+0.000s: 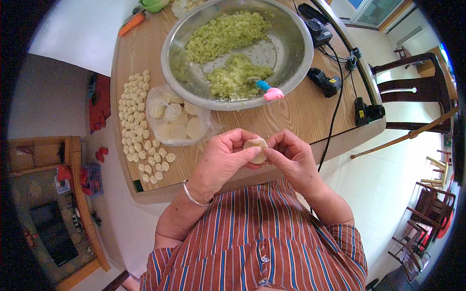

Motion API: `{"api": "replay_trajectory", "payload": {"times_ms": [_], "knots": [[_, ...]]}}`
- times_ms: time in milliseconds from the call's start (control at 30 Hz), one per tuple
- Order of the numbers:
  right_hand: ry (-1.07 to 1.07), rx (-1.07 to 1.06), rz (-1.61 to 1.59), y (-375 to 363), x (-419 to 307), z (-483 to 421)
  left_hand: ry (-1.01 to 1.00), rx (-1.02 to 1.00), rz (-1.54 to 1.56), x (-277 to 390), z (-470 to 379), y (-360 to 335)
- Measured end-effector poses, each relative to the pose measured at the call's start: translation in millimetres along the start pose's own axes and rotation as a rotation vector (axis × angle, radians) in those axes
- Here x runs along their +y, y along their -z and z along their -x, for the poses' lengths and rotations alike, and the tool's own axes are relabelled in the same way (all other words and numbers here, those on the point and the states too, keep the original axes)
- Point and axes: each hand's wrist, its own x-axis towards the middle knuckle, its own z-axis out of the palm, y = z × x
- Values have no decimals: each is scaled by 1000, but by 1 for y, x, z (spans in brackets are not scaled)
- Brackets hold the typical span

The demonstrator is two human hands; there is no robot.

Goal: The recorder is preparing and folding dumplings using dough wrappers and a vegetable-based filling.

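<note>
Between my hands, close to the table's near edge, is a round dough wrapper (259,157) with its upper rim gathered. My left hand (226,157) cups it, the thumb lying across its front. My right hand (295,160) pinches the wrapper's right edge between thumb and fingertips. Any filling inside is hidden. Flat wrappers (178,131) lie in a clear plastic bag (152,109) just beyond my left hand. Past them stands a wide steel basin (171,78) of chopped green filling (227,36). A utensil with a blue and pink handle (269,91) rests in the nearer heap.
Rows of small filled dumplings (134,116) cover the left side of the wooden table (236,122). A carrot (131,24) and a leafy green vegetable (153,4) lie at the far left. Black electrical devices (324,82) and a cable (336,105) occupy the right side, near a dark chair (415,85).
</note>
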Motion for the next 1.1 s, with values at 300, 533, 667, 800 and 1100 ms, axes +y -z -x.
{"api": "replay_trajectory", "payload": {"times_ms": [300, 533, 667, 800, 1100], "knots": [[15, 4, 19, -2, -1, 3, 27, 6, 6, -1, 0, 0], [101, -10, 69, -5, -3, 5, 16, -1, 27, -2, 0, 2], [142, 11, 149, -4, 2, 6, 20, -18, 13, -2, 0, 4], [183, 23, 250, -4, 4, 8, -4, -19, -13, -4, 0, 5], [330, -5, 491, -2, -2, 6, 63, -55, -57, 1, 3, 5]]}}
